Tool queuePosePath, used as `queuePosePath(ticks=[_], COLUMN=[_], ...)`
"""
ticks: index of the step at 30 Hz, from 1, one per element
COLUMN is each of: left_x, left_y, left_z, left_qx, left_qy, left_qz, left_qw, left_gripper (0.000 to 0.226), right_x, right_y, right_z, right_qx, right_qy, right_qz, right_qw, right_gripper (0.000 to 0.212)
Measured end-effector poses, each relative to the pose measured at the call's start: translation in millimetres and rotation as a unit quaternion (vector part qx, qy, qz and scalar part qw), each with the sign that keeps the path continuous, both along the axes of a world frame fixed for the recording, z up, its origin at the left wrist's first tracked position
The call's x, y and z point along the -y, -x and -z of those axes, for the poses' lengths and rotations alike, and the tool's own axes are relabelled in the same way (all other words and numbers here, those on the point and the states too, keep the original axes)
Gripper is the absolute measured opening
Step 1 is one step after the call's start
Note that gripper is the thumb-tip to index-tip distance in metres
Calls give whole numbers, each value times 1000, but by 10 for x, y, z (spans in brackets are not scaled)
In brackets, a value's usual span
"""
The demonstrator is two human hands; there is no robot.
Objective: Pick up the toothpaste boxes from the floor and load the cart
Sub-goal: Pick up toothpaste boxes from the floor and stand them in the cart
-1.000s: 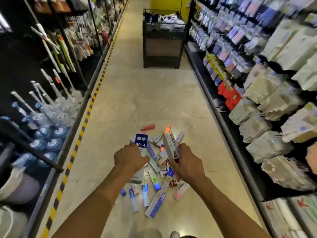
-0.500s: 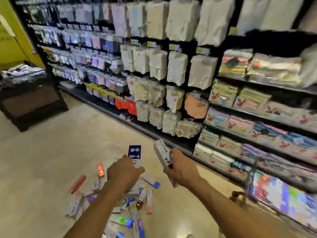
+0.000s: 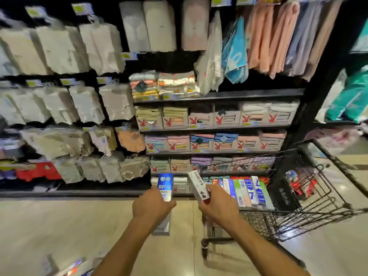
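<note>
Fingers of the left hand (image 3: 153,206) are clamped round a blue-and-white toothpaste box (image 3: 165,185), held upright. Its long axis is vertical and the blue end points up. Fingers of the right hand (image 3: 217,206) are clamped on a white toothpaste box (image 3: 197,186). This box tilts, its upper end leaning left and away, and its red end is down at the palm. It sits just beside the left end of the wire cart (image 3: 310,212). A row of toothpaste boxes (image 3: 249,193) lies side by side at that end of the basket, long axes parallel. Blurred boxes (image 3: 77,267) lie at the floor's (image 3: 59,226) near edge. Shelves of folded towels (image 3: 215,120) stand behind.
</note>
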State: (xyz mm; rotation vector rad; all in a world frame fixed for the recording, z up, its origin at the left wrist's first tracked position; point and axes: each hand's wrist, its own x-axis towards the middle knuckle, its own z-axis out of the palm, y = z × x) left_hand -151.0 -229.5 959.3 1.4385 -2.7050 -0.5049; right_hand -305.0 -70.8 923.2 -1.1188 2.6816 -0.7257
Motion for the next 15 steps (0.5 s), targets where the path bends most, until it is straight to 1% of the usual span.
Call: queuePosePath(ticks=[4,7,9,12,15], left_x=[-462,-772,-919,-1011,-911], left_y=[810,1356,1691,2144,2578], left_z=[103,192,232,317,471], left_qx=[-18,-20,-14,-8,11], left_qy=[5,-2,-9,-18,-16], left_qz=[38,71,86,104,110], left_qw=[999,997,996,994,994], left_gripper=[54,52,52,55,58], right_x=[-575,-994,-1210,-1411,-1481], right_y=[649,1104,1387,1787,2196], right_z=[102,145,176,242,372], right_qx=[-3,3,3,14,23], right_qy=[-5,-21,-32,-37,-49], right_qz=[48,70,90,118,141], right_qw=[999,997,995,992,989], right_gripper=[33,28,33,45,40])
